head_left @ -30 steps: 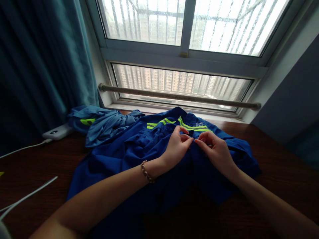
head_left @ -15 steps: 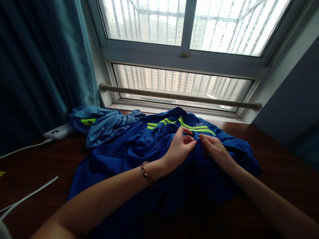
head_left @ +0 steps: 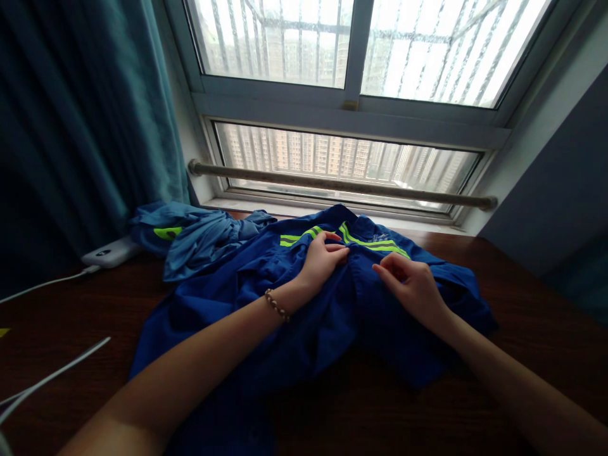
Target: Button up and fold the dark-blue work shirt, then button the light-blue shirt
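A blue work jacket (head_left: 209,316) with yellow-green and grey reflective stripes lies spread and wrinkled on the dark wooden surface, its collar toward the window. My left hand (head_left: 320,263) pinches the jacket's front edge just below the stripes, fingertips together. To its right, my right hand (head_left: 412,282) hovers over or rests on the other front panel, thumb and fingers curled closed. Nothing shows between the right fingers, and the cloth beneath them is partly hidden by the hand. A braided bracelet (head_left: 276,305) circles my left wrist.
A lighter blue bundled garment (head_left: 204,237) lies left of the jacket. Beside it is a white power-strip-like device (head_left: 111,252) with a cable. Another white cable (head_left: 61,373) crosses the left. A metal rail (head_left: 332,181) runs before the window; a curtain (head_left: 95,114) hangs left.
My hands have moved apart from close together: the left went leftward with the jacket's edge, and the right shifted slightly right and let go of the cloth between them.
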`<state>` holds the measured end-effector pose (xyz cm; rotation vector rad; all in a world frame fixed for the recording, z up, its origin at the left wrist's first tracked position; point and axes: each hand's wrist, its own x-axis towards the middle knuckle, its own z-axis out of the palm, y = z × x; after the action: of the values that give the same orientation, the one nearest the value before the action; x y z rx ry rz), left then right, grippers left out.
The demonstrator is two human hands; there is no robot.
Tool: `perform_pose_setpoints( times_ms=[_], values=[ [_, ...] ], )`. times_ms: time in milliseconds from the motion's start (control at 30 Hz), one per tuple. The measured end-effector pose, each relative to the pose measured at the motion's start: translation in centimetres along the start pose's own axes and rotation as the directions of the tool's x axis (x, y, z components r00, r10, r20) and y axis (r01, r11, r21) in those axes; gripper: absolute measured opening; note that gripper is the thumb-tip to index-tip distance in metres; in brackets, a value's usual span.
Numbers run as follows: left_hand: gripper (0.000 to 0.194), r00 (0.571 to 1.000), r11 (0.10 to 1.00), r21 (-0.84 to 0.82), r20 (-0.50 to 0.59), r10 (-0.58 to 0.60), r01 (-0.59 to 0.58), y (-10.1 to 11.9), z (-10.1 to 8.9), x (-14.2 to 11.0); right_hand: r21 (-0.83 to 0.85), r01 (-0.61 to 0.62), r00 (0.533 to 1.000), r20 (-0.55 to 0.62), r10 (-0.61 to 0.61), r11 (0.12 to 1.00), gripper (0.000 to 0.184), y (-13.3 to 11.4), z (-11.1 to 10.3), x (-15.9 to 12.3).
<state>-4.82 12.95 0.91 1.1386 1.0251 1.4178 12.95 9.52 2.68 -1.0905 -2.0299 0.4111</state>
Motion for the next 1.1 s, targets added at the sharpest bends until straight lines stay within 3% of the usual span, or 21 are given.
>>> perform_pose_setpoints(
  times_ms=[100, 200, 300, 400, 533, 667, 733, 867, 1100],
  values=[
    [0.029, 0.994, 0.997, -0.046, -0.08, -0.07, 0.067, -0.6, -1.1, 1.5, -0.218, 0.271, 0.955, 0.186, -0.232, 0.938, 0.015, -0.4, 0.3, -0.4],
    [0.026, 0.987, 0.991, -0.066, -0.104, -0.125, 0.119, -0.8, -1.6, 1.9, -0.368, 0.462, 0.859, 0.41, -0.305, 0.807, 0.04, -0.2, 0.8, -0.5],
    [0.025, 0.988, 0.992, -0.06, -0.094, -0.119, 0.114, -0.8, -1.6, 1.8, -0.413, 0.524, 0.811, 0.509, -0.289, 0.745, 0.051, 0.5, 1.3, -0.4],
    [0.024, 0.991, 0.993, -0.053, -0.081, -0.106, 0.102, -0.9, -1.6, 1.9, -0.379, 0.534, 0.794, 0.531, -0.295, 0.755, 0.04, 1.0, 1.5, -0.3],
    [0.024, 0.992, 0.992, -0.061, -0.066, -0.111, 0.107, -1.3, -1.8, 2.2, -0.187, 0.405, 0.853, 0.428, -0.297, 0.895, 0.019, 1.6, 1.5, -0.2],
    [0.024, 0.992, 0.991, -0.062, -0.052, -0.118, 0.114, -1.5, -1.9, 2.3, 0.107, 0.12, 0.934, 0.324, -0.148, 0.987, 0.02, 1.9, 1.6, 0.1],
    [0.023, 0.992, 0.992, -0.051, -0.05, -0.118, 0.116, -1.6, -2.0, 2.4, 0.248, -0.058, 0.948, 0.317, -0.025, 0.967, 0.015, 2.0, 1.6, 0.3],
    [0.021, 0.989, 0.991, -0.03, -0.067, -0.132, 0.13, -1.8, -2.0, 2.5, 0.431, -0.307, 0.907, 0.403, 0.124, 0.848, 0.015, 2.3, 2.0, 0.4],
    [0.02, 0.99, 0.991, -0.009, -0.049, -0.135, 0.134, -2.1, -2.2, 2.8, 0.544, -0.383, 0.88, 0.462, 0.115, 0.747, 0.022, 1.9, 1.7, 0.5]
  ],
)
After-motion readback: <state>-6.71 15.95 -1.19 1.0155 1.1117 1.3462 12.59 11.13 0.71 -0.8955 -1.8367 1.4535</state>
